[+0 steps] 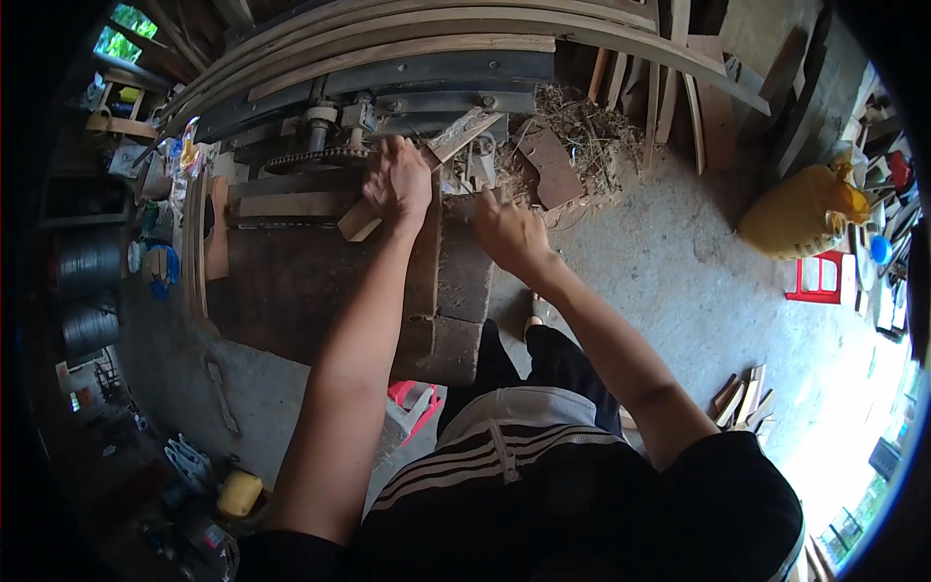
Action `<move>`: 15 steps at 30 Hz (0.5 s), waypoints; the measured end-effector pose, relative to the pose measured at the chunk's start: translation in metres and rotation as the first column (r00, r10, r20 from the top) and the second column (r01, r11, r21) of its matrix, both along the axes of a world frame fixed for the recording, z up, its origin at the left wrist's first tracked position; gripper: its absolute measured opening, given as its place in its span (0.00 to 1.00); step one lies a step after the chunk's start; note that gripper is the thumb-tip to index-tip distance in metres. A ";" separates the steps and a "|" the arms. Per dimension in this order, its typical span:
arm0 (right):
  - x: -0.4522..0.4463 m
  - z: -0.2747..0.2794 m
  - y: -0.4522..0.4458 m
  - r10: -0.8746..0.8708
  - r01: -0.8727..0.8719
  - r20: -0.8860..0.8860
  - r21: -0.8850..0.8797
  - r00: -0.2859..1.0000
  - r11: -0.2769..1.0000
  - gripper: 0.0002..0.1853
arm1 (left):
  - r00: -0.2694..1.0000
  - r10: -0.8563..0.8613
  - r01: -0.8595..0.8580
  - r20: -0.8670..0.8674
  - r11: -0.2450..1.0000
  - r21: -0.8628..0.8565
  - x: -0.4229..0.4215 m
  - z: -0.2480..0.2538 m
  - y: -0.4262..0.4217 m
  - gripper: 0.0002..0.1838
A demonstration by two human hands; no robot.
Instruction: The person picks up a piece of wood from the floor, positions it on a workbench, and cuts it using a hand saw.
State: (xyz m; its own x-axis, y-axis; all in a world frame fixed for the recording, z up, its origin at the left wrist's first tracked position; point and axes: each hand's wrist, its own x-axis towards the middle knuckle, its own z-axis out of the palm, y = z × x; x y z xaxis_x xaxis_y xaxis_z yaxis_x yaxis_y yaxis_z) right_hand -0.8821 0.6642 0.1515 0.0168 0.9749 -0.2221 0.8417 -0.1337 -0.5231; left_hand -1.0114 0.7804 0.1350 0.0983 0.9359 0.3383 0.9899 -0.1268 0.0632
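Observation:
My left hand [398, 186] is closed around a short wooden strip [462, 136], which slants across the far edge of a dark workbench top [310, 276]. One end of the strip shows below my wrist and the other sticks out to the upper right. To the right, my right hand [511, 233] is curled into a fist beside the bench's right edge. Whatever it grips, if anything, is hidden by the fingers. A narrow board [423, 267] runs along the bench top between my forearms. Behind my left hand is a toothed metal chain [315, 157].
Long timber planks [407, 47] lie across a metal beam at the back. Wood scraps and shavings [606, 145] cover the floor beyond my right hand. A yellow sack [795, 213] and a red stool [817, 279] stand at the right. More offcuts [745, 398] lie on the floor.

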 end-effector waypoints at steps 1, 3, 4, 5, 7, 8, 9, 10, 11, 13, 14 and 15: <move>0.001 0.000 -0.004 0.026 -0.026 0.014 -0.009 1.000 1.000 0.12 | 1.000 -0.010 0.010 0.013 1.000 0.008 -0.001 0.000 0.000 0.11; -0.004 -0.003 0.008 0.009 -0.009 0.009 0.012 1.000 1.000 0.12 | 1.000 -0.004 0.004 0.008 1.000 -0.003 -0.001 0.001 -0.002 0.11; -0.007 -0.005 0.020 -0.017 0.017 0.006 0.046 1.000 0.999 0.12 | 1.000 -0.007 0.007 0.007 1.000 -0.001 0.000 0.001 -0.002 0.11; -0.015 -0.008 0.034 -0.033 0.033 0.001 0.031 0.999 0.999 0.12 | 1.000 -0.013 0.013 0.006 1.000 0.003 0.000 0.002 -0.001 0.11; -0.023 -0.018 0.047 -0.042 0.043 -0.016 0.095 0.999 0.995 0.11 | 1.000 -0.004 0.004 -0.002 1.000 0.009 -0.001 0.002 -0.001 0.11; -0.022 -0.023 0.050 -0.053 0.057 -0.029 0.150 0.998 0.987 0.11 | 1.000 0.001 -0.001 -0.006 1.000 0.006 0.000 0.001 0.000 0.11; -0.018 -0.020 0.043 -0.060 0.067 -0.070 0.098 0.996 0.993 0.11 | 1.000 -0.003 0.003 -0.004 1.000 0.004 0.000 -0.004 0.000 0.11; -0.012 -0.017 0.033 -0.061 0.068 -0.069 0.097 0.996 0.993 0.11 | 1.000 -0.010 0.010 0.001 0.999 0.041 -0.001 -0.008 0.002 0.13; -0.005 -0.014 0.019 -0.034 0.036 -0.030 0.064 0.999 0.997 0.12 | 1.000 -0.013 0.013 0.005 0.997 0.077 -0.004 -0.012 0.004 0.15; 0.001 -0.001 -0.002 0.005 -0.008 0.043 0.061 0.999 0.998 0.11 | 1.000 -0.002 0.002 0.019 0.999 0.033 -0.003 -0.006 0.004 0.15; -0.001 -0.004 0.002 0.012 -0.014 0.041 0.055 0.999 0.998 0.11 | 1.000 0.002 -0.002 0.031 1.000 -0.016 -0.002 -0.002 0.001 0.15; -0.004 -0.010 0.011 -0.006 0.006 -0.010 0.049 1.000 0.999 0.12 | 0.999 0.019 -0.018 0.035 0.999 -0.037 -0.001 -0.001 0.000 0.15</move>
